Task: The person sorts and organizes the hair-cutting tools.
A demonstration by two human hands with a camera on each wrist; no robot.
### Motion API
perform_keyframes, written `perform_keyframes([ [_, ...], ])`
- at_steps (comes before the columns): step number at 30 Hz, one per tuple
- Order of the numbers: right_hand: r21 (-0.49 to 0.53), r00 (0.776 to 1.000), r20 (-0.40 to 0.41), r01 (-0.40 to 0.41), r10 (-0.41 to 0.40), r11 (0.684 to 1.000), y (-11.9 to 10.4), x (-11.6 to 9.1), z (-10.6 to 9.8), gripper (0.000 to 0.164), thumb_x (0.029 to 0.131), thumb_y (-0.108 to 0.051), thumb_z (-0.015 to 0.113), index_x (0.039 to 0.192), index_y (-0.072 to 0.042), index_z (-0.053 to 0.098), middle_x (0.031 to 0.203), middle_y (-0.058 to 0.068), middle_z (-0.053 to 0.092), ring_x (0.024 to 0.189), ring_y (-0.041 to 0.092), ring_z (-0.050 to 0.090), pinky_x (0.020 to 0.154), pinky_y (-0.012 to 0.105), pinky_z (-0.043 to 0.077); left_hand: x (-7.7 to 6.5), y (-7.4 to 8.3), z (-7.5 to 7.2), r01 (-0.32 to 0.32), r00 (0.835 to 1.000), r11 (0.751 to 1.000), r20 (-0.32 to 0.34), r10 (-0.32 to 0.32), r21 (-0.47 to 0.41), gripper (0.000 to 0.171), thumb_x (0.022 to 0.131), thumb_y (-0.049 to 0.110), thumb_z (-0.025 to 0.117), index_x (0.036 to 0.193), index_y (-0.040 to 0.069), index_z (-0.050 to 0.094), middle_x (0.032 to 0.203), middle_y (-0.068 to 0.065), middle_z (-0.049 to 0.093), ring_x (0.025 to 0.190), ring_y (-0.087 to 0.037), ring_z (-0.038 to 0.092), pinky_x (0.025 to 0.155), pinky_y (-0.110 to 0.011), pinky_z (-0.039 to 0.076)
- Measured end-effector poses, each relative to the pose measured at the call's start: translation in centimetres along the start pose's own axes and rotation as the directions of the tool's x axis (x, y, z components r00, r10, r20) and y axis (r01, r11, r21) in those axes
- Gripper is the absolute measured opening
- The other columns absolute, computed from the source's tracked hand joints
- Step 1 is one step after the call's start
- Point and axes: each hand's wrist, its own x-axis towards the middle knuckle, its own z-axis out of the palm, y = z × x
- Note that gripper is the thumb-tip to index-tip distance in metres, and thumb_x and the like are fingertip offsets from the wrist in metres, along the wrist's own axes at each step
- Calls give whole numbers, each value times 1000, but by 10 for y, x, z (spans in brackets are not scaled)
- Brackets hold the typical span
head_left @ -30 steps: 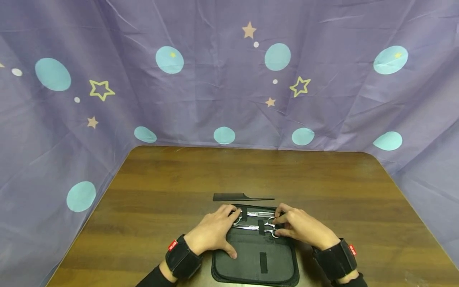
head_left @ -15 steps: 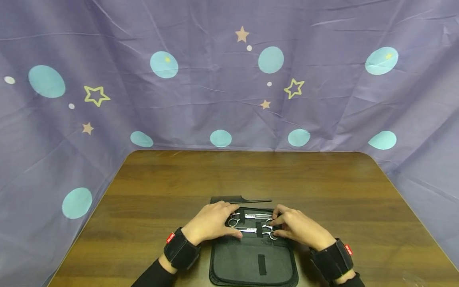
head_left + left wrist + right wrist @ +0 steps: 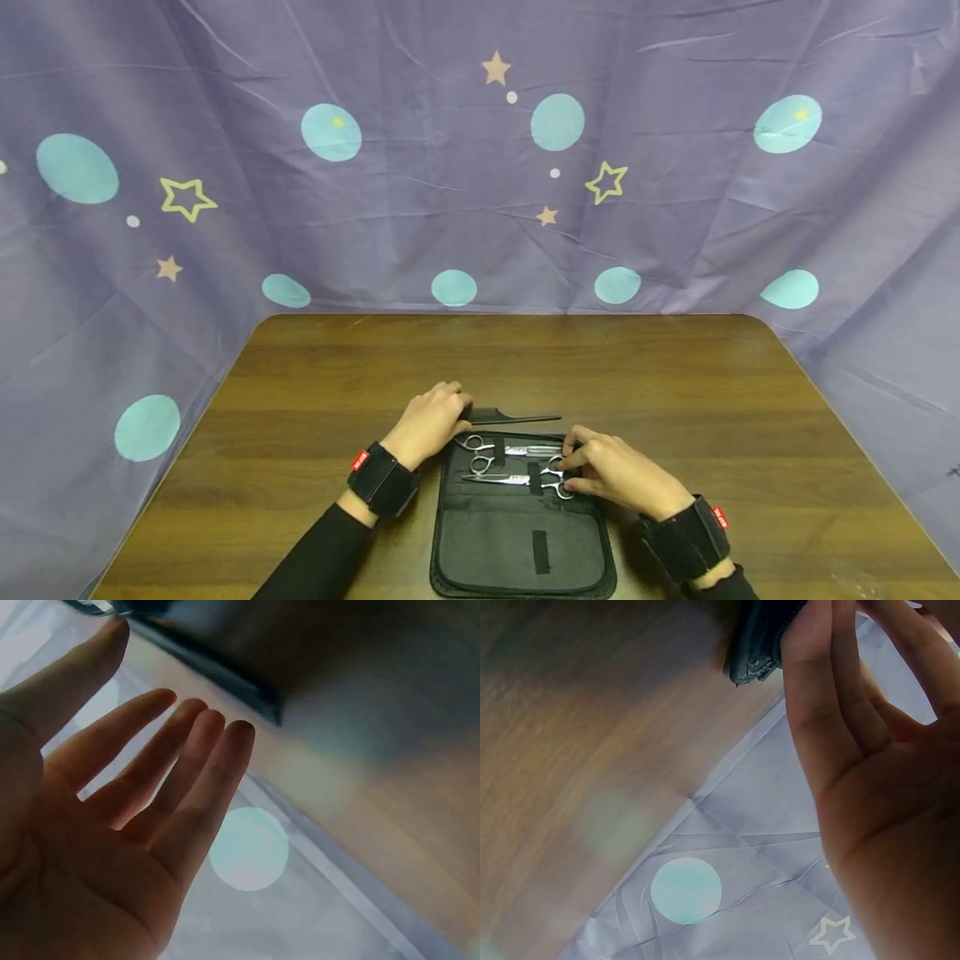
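Observation:
A black zip case lies unfolded on the table. Two pairs of silver scissors are strapped in its upper half. The upper pair, thinning scissors, has its finger rings at left; the lower haircutting scissors point left. My right hand pinches the lower pair's finger rings with thumb and index finger, its other fingers at the case's right edge. My left hand reaches over the left end of a black tail comb beyond the case, hiding that end. In the left wrist view its fingers are nearly straight.
The brown wooden table extends around the case on all sides. A purple curtain with stars and dots hangs along its back and sides. An elastic strap crosses the case's lower half.
My left hand has left the scissors and the case's left edge, moving away from me to the comb's left end. My right hand stays at the lower scissors' rings.

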Motion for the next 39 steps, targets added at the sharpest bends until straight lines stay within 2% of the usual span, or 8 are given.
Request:
perform_keyframes([
  [5,17,1000,6,-12,12,1000,1,0,0,23,79,-25,67,98,-12,70,99,-5,48,70,2,49,62,15,42,5,-7,5,28,999,1000,25,-28,-3,23,72,28,72,89,13,67,91,0,56,82,-19,53,61,-35,47],
  [13,35,1000,10,-17,17,999,1,1,1,23,80,-25,67,98,-12,70,99,-5,49,70,2,49,61,15,42,6,-12,8,40,999,996,-12,-41,-78,16,71,23,73,84,15,70,80,5,53,78,-17,55,64,-34,47],
  [18,42,1000,16,-25,24,999,0,0,0,24,80,-25,67,99,-11,70,100,-5,49,69,1,49,61,15,42,6,-14,8,-33,999,999,-26,32,-8,10,74,23,71,81,15,69,79,3,53,76,-18,56,63,-35,48],
  [21,42,999,21,-33,32,999,0,0,0,24,80,-25,66,99,-11,70,100,-5,48,70,1,49,61,15,42,5,-14,10,-88,995,994,-48,91,63,7,77,22,69,77,16,68,79,1,52,73,-18,54,60,-35,47],
  [25,37,999,21,-38,37,999,0,-1,0,24,81,-27,66,99,-12,70,100,-6,48,71,1,49,62,15,42,4,-15,14,-127,988,985,-76,137,116,9,80,21,66,73,15,66,80,-1,53,71,-19,51,57,-34,46],
  [32,41,999,16,-40,40,998,0,-1,1,24,81,-28,66,99,-12,70,100,-6,49,71,1,49,62,16,42,2,-17,15,-146,984,981,-85,158,128,10,80,14,62,70,15,63,77,1,51,69,-18,49,58,-32,45],
  [36,41,999,21,-45,44,998,0,-1,1,25,81,-28,65,99,-12,70,100,-6,49,70,1,49,62,16,42,0,-18,15,-142,984,983,-88,153,113,10,76,8,61,76,15,68,76,3,51,70,-16,50,60,-30,45],
  [39,40,999,21,-47,46,998,-1,-1,0,25,81,-29,65,99,-12,70,101,-6,49,70,1,49,62,16,42,-2,-18,14,-132,986,986,-85,141,97,10,77,11,62,82,15,70,80,4,54,74,-15,51,62,-30,46],
])
